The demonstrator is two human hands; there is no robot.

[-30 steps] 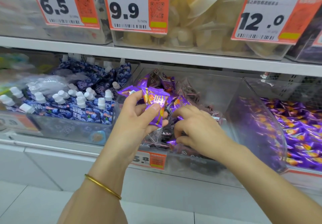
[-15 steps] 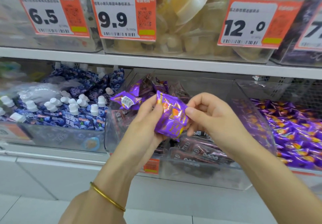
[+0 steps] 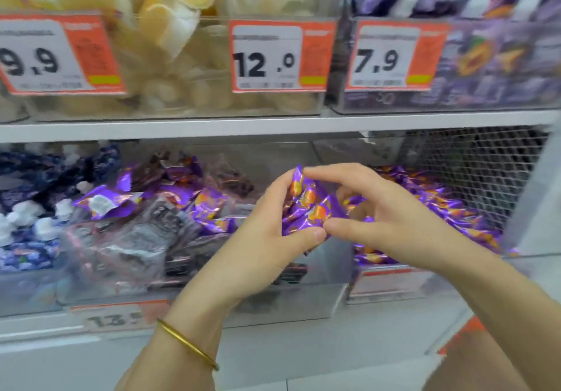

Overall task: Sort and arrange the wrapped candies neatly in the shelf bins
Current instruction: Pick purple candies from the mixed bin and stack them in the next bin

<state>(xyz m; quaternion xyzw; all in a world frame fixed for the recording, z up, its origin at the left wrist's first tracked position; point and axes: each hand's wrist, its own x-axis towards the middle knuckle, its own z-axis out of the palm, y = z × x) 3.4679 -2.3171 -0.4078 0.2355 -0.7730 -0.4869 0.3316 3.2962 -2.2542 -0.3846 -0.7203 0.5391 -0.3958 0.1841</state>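
Candies (image 3: 306, 208) in purple wrappers with orange spots are bunched between my two hands, held up near the front of the lower shelf, at the clear wall where the middle bin (image 3: 334, 260) meets the right bin (image 3: 394, 287). My left hand (image 3: 273, 238) grips the bunch from the left, fingers curled over its top and thumb under it. My right hand (image 3: 391, 226) pinches it from the right, forefinger on the top corner, thumb at the bottom beside my left thumb. A gold bangle (image 3: 188, 345) sits on my left wrist. The middle bin holds a mix of purple packets (image 3: 209, 208) and dark wrappers (image 3: 145, 238). The right bin holds only a purple pile (image 3: 449, 208). Far left lie blue pouches (image 3: 30, 254) with white caps. The view is blurred.
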